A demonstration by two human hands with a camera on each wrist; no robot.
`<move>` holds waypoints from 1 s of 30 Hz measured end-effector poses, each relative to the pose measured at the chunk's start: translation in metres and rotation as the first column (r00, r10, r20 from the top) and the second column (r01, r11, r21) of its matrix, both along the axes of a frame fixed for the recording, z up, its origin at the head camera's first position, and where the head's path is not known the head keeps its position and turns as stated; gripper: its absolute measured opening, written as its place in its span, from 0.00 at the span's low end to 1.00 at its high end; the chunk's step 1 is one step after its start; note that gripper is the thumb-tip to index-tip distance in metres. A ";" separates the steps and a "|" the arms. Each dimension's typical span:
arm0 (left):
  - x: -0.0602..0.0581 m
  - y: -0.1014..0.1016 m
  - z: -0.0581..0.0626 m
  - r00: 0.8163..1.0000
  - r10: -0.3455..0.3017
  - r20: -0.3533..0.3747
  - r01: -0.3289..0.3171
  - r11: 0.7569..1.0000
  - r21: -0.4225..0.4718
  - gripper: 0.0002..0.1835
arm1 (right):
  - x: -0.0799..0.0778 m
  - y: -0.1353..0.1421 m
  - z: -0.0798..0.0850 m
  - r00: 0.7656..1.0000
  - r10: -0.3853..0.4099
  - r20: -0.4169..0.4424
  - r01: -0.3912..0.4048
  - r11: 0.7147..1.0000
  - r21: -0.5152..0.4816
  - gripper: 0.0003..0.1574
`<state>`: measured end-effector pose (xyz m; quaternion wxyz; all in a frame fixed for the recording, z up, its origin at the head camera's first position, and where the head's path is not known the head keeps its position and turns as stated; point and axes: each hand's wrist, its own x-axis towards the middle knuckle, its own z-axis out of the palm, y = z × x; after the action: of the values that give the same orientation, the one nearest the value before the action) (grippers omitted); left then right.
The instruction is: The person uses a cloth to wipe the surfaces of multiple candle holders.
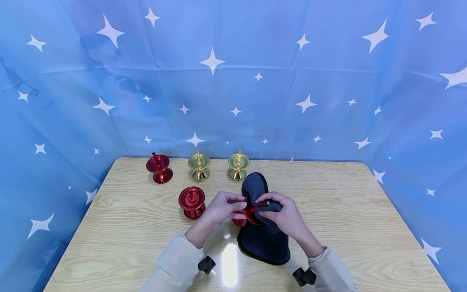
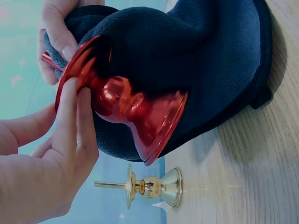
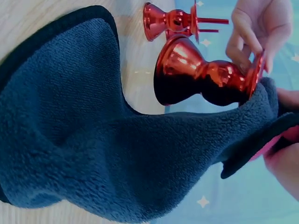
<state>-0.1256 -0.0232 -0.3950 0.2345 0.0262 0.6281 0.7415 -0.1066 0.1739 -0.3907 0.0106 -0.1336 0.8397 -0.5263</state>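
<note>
Between the hands is a shiny red candle holder (image 2: 122, 100) with a dish, a spike and a flared foot, tilted over the table. My left hand (image 1: 223, 209) pinches the dish rim between thumb and fingers. In my right hand (image 1: 286, 214) is a dark fleecy cloth (image 1: 263, 245), bunched around the holder's spike and inside the dish. The rest of the cloth (image 3: 70, 74) hangs loosely below and beside the holder. Part of the dish is hidden under the cloth.
Two more red candle holders, one at the back left (image 1: 162, 175) and one nearer (image 1: 193, 202), stand left of my hands. Two gold candle holders, one in the middle (image 1: 200, 174) and one farther right (image 1: 237, 174), stand near the table's back edge. Behind hangs a blue star-patterned curtain (image 1: 255, 48).
</note>
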 end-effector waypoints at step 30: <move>0.002 -0.005 0.004 0.999 0.047 -0.004 -0.047 0.998 0.035 0.15 | 0.004 0.004 0.010 0.984 -0.156 -0.090 0.148 0.984 -0.097 0.16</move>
<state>-0.1234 -0.0283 -0.3908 0.2150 0.0175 0.6162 0.7575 -0.1029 0.1777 -0.3807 -0.0767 -0.0949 0.8224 -0.5557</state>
